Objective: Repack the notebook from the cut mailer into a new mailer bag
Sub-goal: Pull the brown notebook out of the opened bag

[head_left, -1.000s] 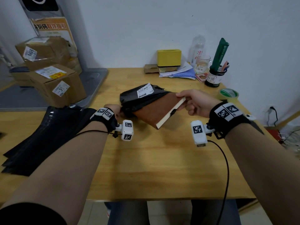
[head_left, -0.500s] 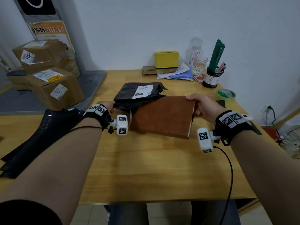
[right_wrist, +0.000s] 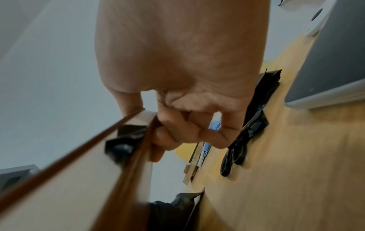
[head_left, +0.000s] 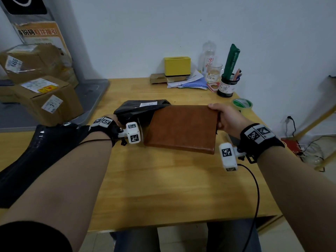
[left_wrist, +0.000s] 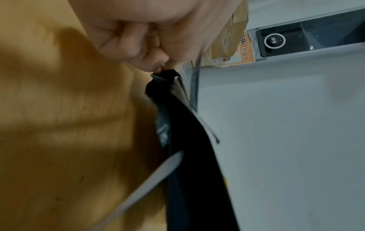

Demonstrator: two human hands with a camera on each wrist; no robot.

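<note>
A brown notebook (head_left: 181, 129) hovers just above the wooden table (head_left: 163, 188), almost wholly out of the cut black mailer (head_left: 138, 110). My right hand (head_left: 224, 118) grips its right edge, thumb on top; in the right wrist view the fingers (right_wrist: 177, 129) curl under the notebook (right_wrist: 110, 156). My left hand (head_left: 116, 120) pinches the mailer's near left corner, seen in the left wrist view as fingertips (left_wrist: 156, 65) on the black mailer (left_wrist: 187, 148). A pile of new black mailer bags (head_left: 32, 157) lies at the table's left, under my left forearm.
Cardboard parcels (head_left: 47, 99) stand on a grey surface at the left. Along the back wall sit a yellow box (head_left: 177, 66), papers, a bottle, a glass and a pen jar (head_left: 226, 86). A green tape roll (head_left: 242, 104) lies beyond my right hand. Scissors (right_wrist: 235, 150) rest nearby.
The notebook has slid right and further out of the mailer and turned from tilted to nearly flat. My left hand has kept hold of the mailer.
</note>
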